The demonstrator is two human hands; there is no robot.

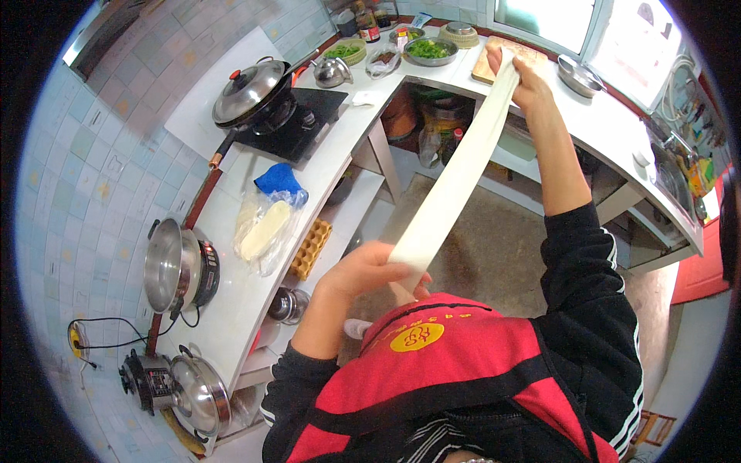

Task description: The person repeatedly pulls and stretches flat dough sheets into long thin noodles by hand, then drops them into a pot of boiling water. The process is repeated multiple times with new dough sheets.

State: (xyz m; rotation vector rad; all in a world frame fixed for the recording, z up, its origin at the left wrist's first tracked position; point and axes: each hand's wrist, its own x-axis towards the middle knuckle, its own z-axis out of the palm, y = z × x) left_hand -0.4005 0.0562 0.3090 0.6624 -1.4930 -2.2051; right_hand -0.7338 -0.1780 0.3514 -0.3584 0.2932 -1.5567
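Observation:
A long pale strip of dough (457,179) stretches through the air between my two hands, over the floor. My left hand (370,272) grips its near, wider end close to my red apron (428,353). The far end is pinched in my right hand (525,78), raised high near a wooden cutting board (498,68). On the left counter another flat oval piece of dough (266,228) lies on clear plastic film, beside a blue cloth (279,178).
A lidded wok (249,92) stands on the black gas stove (312,121), its handle sticking out. A steel pot (171,266) sits on an electric cooker. Chopped greens (428,50) fill a steel bowl at the back. Right of the board is a steel basin (580,75).

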